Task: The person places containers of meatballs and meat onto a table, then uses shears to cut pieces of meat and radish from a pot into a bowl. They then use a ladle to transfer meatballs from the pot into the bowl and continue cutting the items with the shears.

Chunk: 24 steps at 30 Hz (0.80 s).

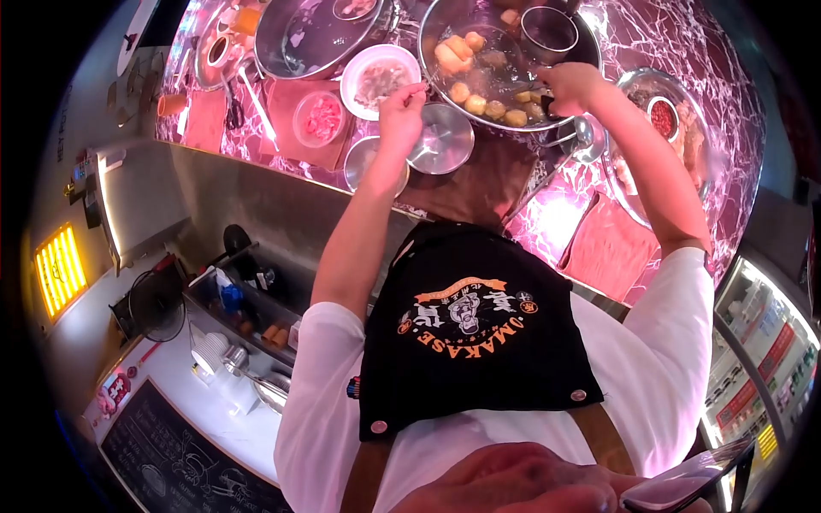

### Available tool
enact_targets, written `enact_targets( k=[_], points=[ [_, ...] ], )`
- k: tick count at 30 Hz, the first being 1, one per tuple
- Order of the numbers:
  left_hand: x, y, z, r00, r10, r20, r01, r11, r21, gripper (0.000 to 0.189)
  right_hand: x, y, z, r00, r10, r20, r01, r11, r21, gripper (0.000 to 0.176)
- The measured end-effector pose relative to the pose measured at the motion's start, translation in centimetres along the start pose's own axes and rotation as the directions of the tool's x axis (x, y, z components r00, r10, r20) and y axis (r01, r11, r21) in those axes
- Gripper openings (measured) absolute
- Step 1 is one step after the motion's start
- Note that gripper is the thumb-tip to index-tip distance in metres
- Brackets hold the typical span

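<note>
My left hand (402, 111) is closed at the right-hand rim of a white bowl (346, 81), which contains small pale pieces of food. A shiny metal bowl (441, 141) sits just below that hand, and another small bowl (352, 167) is partly behind my forearm. Over the right side of a large metal pot (425, 60), my right hand (571, 88) is wrapped round a black-handled utensil (547, 104), its far end hidden. Yellowish round pieces (475, 103) float in the pot's liquid. A metal cup-shaped ladle (549, 31) also rests in the pot.
Pink pieces fill a clear bowl (318, 118) on a brown cloth at left, beside a second metal pot (282, 64). To the right are a large food platter (623, 167) with a red-filled cup (663, 118) and a folded brown cloth (609, 242). The counter's front edge runs before me.
</note>
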<state>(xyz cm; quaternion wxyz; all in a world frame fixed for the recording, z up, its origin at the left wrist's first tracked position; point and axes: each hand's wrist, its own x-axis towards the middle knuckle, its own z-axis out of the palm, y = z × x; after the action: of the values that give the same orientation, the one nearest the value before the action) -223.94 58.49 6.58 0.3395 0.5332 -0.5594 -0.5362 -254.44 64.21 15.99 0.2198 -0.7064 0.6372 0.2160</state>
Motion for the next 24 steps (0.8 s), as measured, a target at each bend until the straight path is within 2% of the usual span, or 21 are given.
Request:
enact_targets(
  k=[2,4,6,8,9,10,12,13,14,16,18,20,22,24],
  points=[
    [-0.8,0.0,-0.4,0.998,0.006,0.056,-0.01,0.997,0.073,0.021,0.7,-1.9,-1.0,0.991,-0.058,0.121,0.059,0.998,-0.006,0.068],
    [-1.2,0.1,-0.5,0.997,-0.022,0.073,0.019,0.999,0.043,0.021,3.2,-3.2,0.4,0.992,-0.053,0.117,0.056,0.998,-0.026,0.065],
    [-1.4,0.5,-0.3,0.999,0.035,0.038,-0.037,0.997,0.069,0.022,4.6,-4.0,1.2,0.993,-0.033,0.113,0.039,0.998,-0.044,0.062],
    [-1.6,1.4,-0.5,0.999,0.009,0.037,-0.011,0.998,0.059,0.022,5.4,-4.4,1.2,0.978,-0.025,0.208,0.027,1.0,-0.008,0.053],
    [-1.8,1.9,-0.8,0.999,-0.02,0.028,0.018,0.999,0.048,0.022,6.2,-3.8,2.6,0.979,-0.037,0.201,0.04,0.999,-0.009,0.044],
    [-1.9,2.2,-1.1,0.999,-0.017,0.029,0.015,0.999,0.048,0.022,5.5,-2.9,2.7,0.98,-0.035,0.198,0.038,0.999,-0.009,0.044],
    [-2.3,2.6,-1.8,0.998,-0.066,0.002,0.066,0.996,-0.057,0.021,3.6,-0.7,3.0,0.986,-0.165,0.014,0.158,0.966,0.206,0.043],
    [-2.7,2.3,-2.3,0.998,-0.065,0.006,0.066,0.996,-0.06,0.021,3.1,0.7,3.7,0.98,-0.188,-0.058,0.196,0.953,0.229,0.044],
    [-3.0,1.9,-2.9,0.997,-0.076,0.024,0.077,0.995,-0.061,0.021,1.5,1.0,3.3,0.982,-0.178,-0.059,0.187,0.955,0.229,0.044],
    [-3.4,1.6,-3.0,0.996,-0.077,0.043,0.08,0.995,-0.068,0.021,-1.6,1.7,2.3,0.986,-0.101,-0.133,0.143,0.922,0.359,0.049],
    [-4.2,1.7,-2.4,0.988,-0.114,0.108,0.12,0.992,-0.048,0.019,-2.1,2.9,3.9,0.989,-0.071,-0.129,0.112,0.931,0.349,0.054],
    [-4.1,1.4,-1.2,0.99,-0.087,0.112,0.09,0.996,-0.026,0.019,-3.7,2.7,3.5,0.964,0.015,-0.266,0.076,0.941,0.33,0.055],
    [-3.5,1.3,-0.3,0.982,-0.029,0.188,-0.029,0.953,0.3,0.021,-5.2,2.0,3.4,0.946,0.034,-0.323,0.073,0.947,0.314,0.057],
    [-2.7,-0.1,0.8,0.98,0.007,0.2,-0.079,0.933,0.351,0.022,-6.4,0.7,2.9,0.943,0.066,-0.326,0.021,0.967,0.255,0.062]
  ],
)
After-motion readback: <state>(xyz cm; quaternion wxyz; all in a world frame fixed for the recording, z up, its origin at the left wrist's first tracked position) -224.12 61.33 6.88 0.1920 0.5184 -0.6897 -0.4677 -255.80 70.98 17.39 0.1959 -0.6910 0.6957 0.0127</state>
